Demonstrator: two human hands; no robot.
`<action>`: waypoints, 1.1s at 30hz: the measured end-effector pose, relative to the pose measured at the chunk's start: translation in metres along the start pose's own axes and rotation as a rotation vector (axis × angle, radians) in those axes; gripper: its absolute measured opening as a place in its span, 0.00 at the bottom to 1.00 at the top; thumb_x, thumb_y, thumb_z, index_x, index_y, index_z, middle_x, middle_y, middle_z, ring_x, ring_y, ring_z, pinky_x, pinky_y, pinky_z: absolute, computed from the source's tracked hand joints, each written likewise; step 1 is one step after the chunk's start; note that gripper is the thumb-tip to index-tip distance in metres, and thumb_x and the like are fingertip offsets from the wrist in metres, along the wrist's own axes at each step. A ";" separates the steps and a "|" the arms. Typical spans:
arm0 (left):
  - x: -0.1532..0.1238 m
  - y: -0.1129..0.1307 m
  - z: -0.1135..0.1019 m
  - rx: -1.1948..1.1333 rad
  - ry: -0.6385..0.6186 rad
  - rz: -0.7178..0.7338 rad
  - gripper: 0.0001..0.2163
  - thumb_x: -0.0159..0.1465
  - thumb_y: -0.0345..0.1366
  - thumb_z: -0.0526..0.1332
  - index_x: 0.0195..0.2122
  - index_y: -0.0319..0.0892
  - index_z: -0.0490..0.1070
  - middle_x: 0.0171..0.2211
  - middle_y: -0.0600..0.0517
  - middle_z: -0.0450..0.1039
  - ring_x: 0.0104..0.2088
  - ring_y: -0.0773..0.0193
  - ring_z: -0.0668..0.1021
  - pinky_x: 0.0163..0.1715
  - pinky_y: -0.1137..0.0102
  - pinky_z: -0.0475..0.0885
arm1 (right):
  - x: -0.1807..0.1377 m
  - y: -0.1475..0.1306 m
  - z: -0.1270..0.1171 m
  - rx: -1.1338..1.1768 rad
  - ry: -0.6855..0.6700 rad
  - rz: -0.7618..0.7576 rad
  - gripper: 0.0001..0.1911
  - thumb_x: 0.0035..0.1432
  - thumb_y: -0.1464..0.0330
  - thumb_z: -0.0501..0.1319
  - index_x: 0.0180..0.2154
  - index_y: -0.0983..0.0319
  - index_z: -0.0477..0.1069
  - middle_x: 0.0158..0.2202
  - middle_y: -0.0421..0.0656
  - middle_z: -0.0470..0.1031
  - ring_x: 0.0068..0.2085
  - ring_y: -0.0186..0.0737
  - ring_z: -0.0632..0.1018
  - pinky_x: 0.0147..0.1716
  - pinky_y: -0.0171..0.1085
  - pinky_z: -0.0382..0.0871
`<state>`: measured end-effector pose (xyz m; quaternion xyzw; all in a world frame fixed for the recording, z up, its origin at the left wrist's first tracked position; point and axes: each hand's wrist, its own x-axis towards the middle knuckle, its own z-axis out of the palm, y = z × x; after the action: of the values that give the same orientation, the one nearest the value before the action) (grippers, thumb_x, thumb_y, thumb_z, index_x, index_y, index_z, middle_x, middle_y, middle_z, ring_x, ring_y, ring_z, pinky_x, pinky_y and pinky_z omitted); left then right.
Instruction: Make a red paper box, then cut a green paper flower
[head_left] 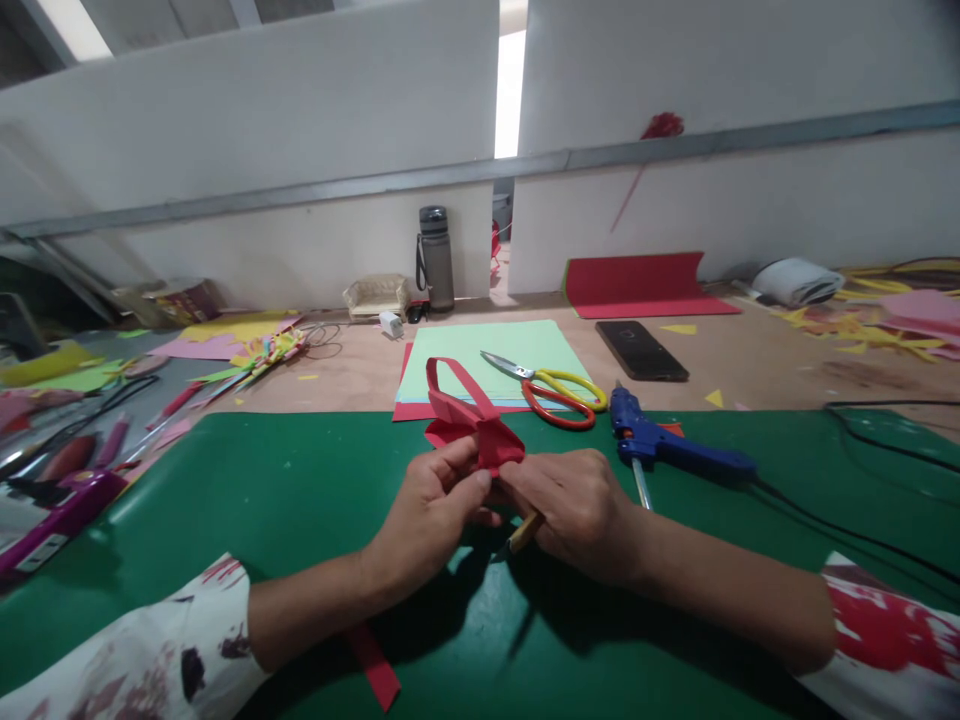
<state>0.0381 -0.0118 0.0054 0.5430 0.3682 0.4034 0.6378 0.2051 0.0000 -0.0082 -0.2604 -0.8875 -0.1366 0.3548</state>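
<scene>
In the middle of the view, my left hand (435,505) pinches a red folded paper piece (500,445) between thumb and fingers. A loop of red paper rises from this piece and leans to the left. My right hand (581,510) presses against the paper's lower right side. Held in that same hand is a thin wooden tool (526,532) with a dark pointed tip, slanting down to the left; the rest of it is hidden by the fingers. A red paper strip (375,672) lies on the green mat below my left forearm.
Beyond my hands, scissors (551,385) rest on pale green paper sheets (480,345). A blue glue gun (675,445) with its cord lies right on the green mat (300,480). Further back are a phone (641,350), red card (637,287) and bottle (436,262). Paper scraps crowd the left.
</scene>
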 end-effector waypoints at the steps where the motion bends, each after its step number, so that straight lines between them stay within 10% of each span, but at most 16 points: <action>1: 0.000 -0.001 -0.001 -0.018 -0.002 -0.010 0.07 0.61 0.34 0.58 0.39 0.37 0.70 0.35 0.48 0.76 0.32 0.64 0.78 0.31 0.71 0.73 | -0.001 0.000 0.000 0.007 0.003 0.004 0.15 0.60 0.76 0.50 0.22 0.62 0.65 0.16 0.38 0.64 0.18 0.33 0.62 0.20 0.37 0.50; 24: -0.001 -0.010 -0.001 0.016 -0.057 0.161 0.10 0.62 0.27 0.56 0.43 0.39 0.70 0.39 0.49 0.74 0.39 0.66 0.76 0.39 0.73 0.71 | 0.000 -0.002 -0.001 0.125 0.001 0.127 0.12 0.54 0.80 0.50 0.27 0.65 0.70 0.20 0.42 0.72 0.21 0.34 0.71 0.22 0.33 0.60; 33: 0.002 -0.013 -0.001 0.247 0.081 0.099 0.04 0.57 0.26 0.55 0.31 0.36 0.69 0.26 0.52 0.72 0.26 0.67 0.77 0.26 0.73 0.73 | -0.001 -0.002 0.000 0.239 -0.070 0.349 0.09 0.52 0.76 0.53 0.22 0.62 0.63 0.18 0.38 0.66 0.19 0.31 0.66 0.20 0.31 0.55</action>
<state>0.0389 -0.0109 -0.0079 0.6183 0.4132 0.4076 0.5298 0.2050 -0.0018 -0.0094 -0.3707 -0.8505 0.0424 0.3706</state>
